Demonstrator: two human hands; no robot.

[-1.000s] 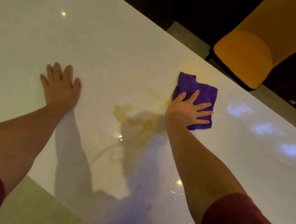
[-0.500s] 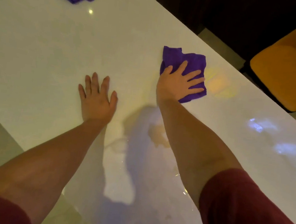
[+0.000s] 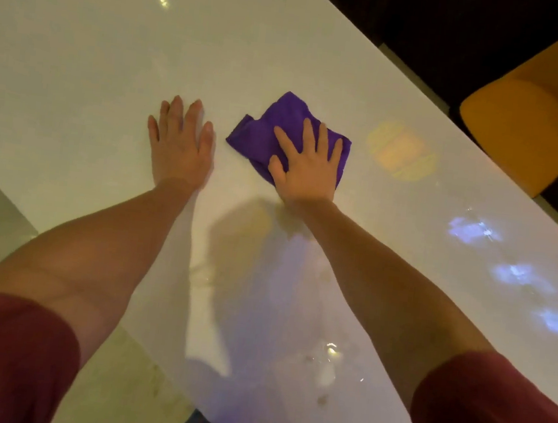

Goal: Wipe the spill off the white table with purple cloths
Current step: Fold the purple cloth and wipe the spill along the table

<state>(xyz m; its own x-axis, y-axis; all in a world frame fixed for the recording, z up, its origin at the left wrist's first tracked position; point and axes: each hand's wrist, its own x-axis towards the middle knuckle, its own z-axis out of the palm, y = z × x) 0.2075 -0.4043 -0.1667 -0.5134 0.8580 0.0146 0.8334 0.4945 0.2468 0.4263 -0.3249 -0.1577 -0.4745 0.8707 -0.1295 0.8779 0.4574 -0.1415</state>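
Both hands flat, fingers straight: right hand point(image 3: 304, 165) presses purple cloth point(image 3: 272, 131); left hand point(image 3: 183, 146) beside, on white table point(image 3: 80, 52).

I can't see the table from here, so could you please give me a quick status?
Left hand flat on white table. Right hand pressing purple cloth. Yellowish spill remains. Nothing blocking.
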